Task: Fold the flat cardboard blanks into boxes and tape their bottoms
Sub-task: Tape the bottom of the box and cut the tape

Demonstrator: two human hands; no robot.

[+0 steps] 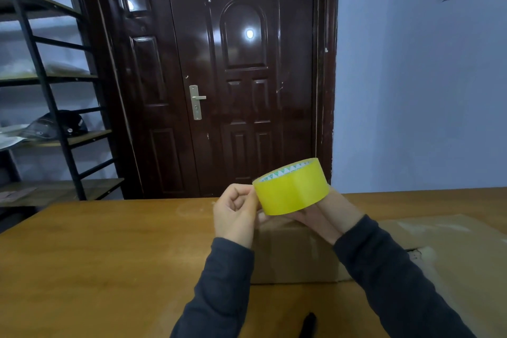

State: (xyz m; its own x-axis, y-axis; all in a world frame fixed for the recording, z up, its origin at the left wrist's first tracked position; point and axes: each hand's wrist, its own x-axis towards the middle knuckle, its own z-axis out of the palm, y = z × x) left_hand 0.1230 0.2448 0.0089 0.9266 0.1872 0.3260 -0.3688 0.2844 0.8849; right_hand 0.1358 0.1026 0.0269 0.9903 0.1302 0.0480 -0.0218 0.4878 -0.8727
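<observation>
Both hands are holding a tape roll (292, 188) up above the table (96, 250). The right hand (322, 212) is cupping the roll from below and behind, palm up, fingers closed around its far side. The left hand (236, 210) is curling into a loose fist, thumb and forefinger pinching at the roll's left edge; whether a loose tape end is sitting between them cannot be told. The roll is a broad, glossy yellow ring, tilting so that its white printed core is showing at the top. Directly below the grip a box (293, 252) of plain matte brown cardboard is sitting on the table, partly hidden by the dark sleeves (389, 277). To the right of the grip, flat blanks (450, 250) of the same brown cardboard are lying on the smooth wooden tabletop, touching the box. Near the bottom edge, between the forearms, a small black object (308, 325) is lying, too blurred to identify. Behind the grip a dark, glossy panelled door (233, 77) is standing.
</observation>
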